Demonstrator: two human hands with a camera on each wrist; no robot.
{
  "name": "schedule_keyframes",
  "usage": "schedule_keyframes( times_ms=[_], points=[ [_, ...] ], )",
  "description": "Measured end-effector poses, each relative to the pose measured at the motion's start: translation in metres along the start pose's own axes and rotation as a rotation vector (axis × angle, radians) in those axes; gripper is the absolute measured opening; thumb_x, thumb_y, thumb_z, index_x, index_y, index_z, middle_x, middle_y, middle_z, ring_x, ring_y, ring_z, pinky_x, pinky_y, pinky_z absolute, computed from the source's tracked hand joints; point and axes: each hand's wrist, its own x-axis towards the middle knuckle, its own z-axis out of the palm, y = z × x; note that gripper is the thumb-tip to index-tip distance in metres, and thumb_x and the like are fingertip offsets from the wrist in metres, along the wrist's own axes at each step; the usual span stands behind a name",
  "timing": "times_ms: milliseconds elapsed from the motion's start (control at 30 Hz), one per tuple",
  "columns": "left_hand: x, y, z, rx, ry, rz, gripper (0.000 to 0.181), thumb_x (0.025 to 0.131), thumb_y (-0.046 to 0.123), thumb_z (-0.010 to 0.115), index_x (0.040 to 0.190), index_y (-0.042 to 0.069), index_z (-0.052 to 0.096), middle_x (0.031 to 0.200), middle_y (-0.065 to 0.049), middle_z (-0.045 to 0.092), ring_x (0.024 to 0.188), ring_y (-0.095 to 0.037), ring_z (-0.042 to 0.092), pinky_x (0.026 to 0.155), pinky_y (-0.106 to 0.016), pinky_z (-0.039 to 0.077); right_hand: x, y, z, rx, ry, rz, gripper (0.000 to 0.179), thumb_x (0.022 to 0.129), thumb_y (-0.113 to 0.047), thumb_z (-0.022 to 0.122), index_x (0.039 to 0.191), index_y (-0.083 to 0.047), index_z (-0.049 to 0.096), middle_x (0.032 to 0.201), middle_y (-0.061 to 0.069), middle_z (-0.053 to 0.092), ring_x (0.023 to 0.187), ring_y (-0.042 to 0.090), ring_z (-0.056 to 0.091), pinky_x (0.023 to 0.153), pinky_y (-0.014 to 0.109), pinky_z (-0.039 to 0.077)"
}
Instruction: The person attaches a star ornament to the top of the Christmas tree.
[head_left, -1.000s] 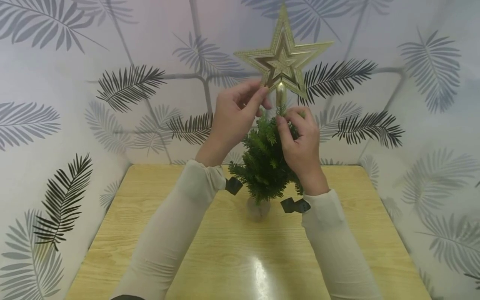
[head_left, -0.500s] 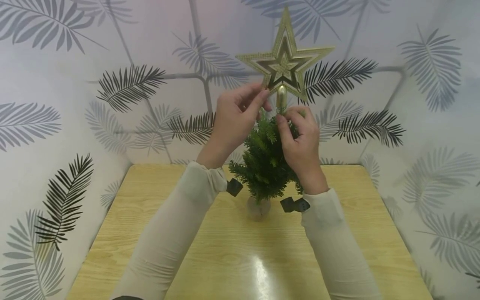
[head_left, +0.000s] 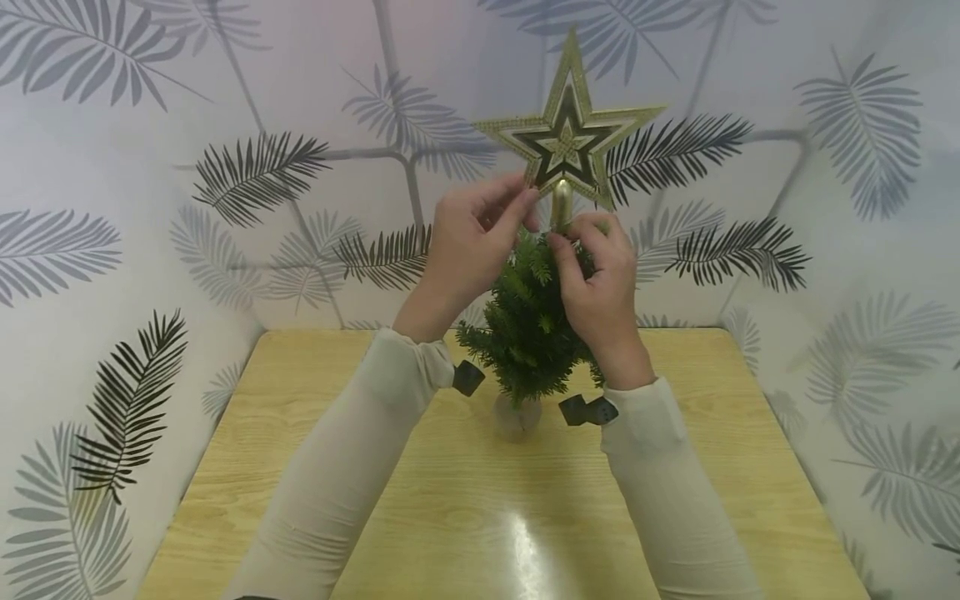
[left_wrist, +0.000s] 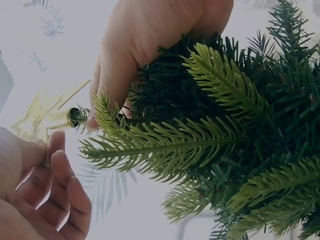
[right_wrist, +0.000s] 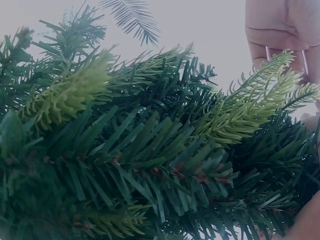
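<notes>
A gold star tree topper [head_left: 566, 142] stands upright above a small artificial Christmas tree [head_left: 528, 333]. Its lower left point is pinched between the thumb and fingers of my left hand [head_left: 472, 237]. The topper's hollow tube [left_wrist: 60, 118] is around the tip of the tree's top sprig in the left wrist view. Just below the tube, my right hand [head_left: 603, 283] pinches the treetop, its fingertips partly lost among the needles. Branches fill most of the right wrist view, where part of my left hand [right_wrist: 285, 25] shows at the upper right.
The tree stands on a pale, rounded base [head_left: 517, 419] towards the back of a wooden table [head_left: 465, 500]. Behind it rises a wall covering [head_left: 360, 200] with a leaf print. A small black device [head_left: 468, 377] sits at each wrist.
The star has come down a little with my left hand, and its tube now sits closer to my right fingertips. Less of the green tip shows below the tube. My right hand has barely moved.
</notes>
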Motion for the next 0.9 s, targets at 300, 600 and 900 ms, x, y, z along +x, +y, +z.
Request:
schedule_keyframes(
  times_ms=[300, 600, 900],
  points=[
    [-0.0016, 0.0003, 0.0001, 0.034, -0.009, -0.052, 0.019, 0.103, 0.009, 0.065, 0.113, -0.004, 0.075, 0.078, -0.009, 0.072, 0.058, -0.019, 0.059, 0.053, -0.026, 0.04, 0.0002, -0.0031, -0.0007, -0.013, -0.007, 0.006, 0.018, 0.101, -0.01, 0.068, 0.089, 0.004, 0.069, 0.104, 0.022, 0.064, 0.098, 0.039, 0.055, 0.087, 0.049, 0.043],
    [-0.0047, 0.0027, -0.0025, 0.086, -0.021, -0.079, 0.021, 0.104, 0.013, 0.065, 0.115, -0.001, 0.076, 0.078, -0.005, 0.073, 0.053, -0.018, 0.055, 0.048, -0.027, 0.036, 0.0, -0.0031, 0.0, -0.03, -0.003, -0.003, 0.017, 0.099, -0.011, 0.069, 0.092, 0.005, 0.072, 0.104, 0.024, 0.064, 0.095, 0.04, 0.056, 0.085, 0.05, 0.044],
    [-0.009, 0.0018, 0.0004, 0.153, -0.011, 0.004, 0.018, 0.104, 0.012, 0.065, 0.107, 0.0, 0.078, 0.073, -0.003, 0.069, 0.052, -0.012, 0.055, 0.048, -0.027, 0.038, -0.0008, -0.0007, 0.0008, -0.009, 0.011, 0.018, 0.016, 0.097, -0.01, 0.072, 0.099, 0.005, 0.075, 0.107, 0.024, 0.065, 0.106, 0.039, 0.058, 0.089, 0.049, 0.044]
  ],
)
